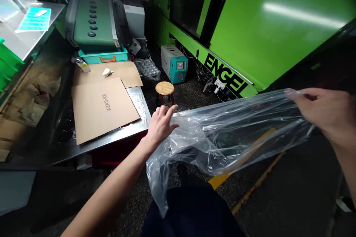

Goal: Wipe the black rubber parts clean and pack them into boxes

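I hold a large clear plastic bag stretched out in front of me over the floor. My left hand grips its left edge, fingers closed around the film, just off the corner of the metal table. At the right, my right hand pinches the bag's other end a little higher. The bag sags and crumples down toward my dark trouser leg.
On the table lie flat cardboard sheets and a teal tray beneath a green machine part. A small round wooden stool stands beyond the table corner. A big green ENGEL machine fills the right, with yellow floor lines below.
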### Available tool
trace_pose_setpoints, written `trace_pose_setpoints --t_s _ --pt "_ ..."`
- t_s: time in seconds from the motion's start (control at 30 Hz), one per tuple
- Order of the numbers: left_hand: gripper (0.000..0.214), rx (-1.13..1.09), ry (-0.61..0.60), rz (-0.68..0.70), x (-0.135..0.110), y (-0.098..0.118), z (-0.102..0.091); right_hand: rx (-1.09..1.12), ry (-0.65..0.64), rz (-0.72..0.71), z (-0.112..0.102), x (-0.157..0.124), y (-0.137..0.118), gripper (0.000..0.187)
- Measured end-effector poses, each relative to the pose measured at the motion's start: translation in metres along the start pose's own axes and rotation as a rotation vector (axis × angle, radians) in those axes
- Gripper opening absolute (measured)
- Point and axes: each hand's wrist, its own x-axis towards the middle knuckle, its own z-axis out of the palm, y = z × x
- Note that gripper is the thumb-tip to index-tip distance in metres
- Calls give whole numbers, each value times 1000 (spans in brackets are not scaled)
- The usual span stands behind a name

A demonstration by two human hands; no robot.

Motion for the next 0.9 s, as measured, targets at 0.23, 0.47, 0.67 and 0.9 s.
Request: trace_pose_setpoints --t_s 0.23,0.47,0.67,0.9 --pt "60 -35 -417 -681 -39 -50 105 -60 -15 -28 107 52 35 47" --pt "21 -168 -570 -1012 -36 -87 201 -204 -536 89 329 128 73 59" --pt "36 0 -434 -1318 3 -120 312 -198 -894 36 548 111 68 64" --pt "33 73 -178 -1369 65 -304 471 -105 -915 36 818 108 5 80"
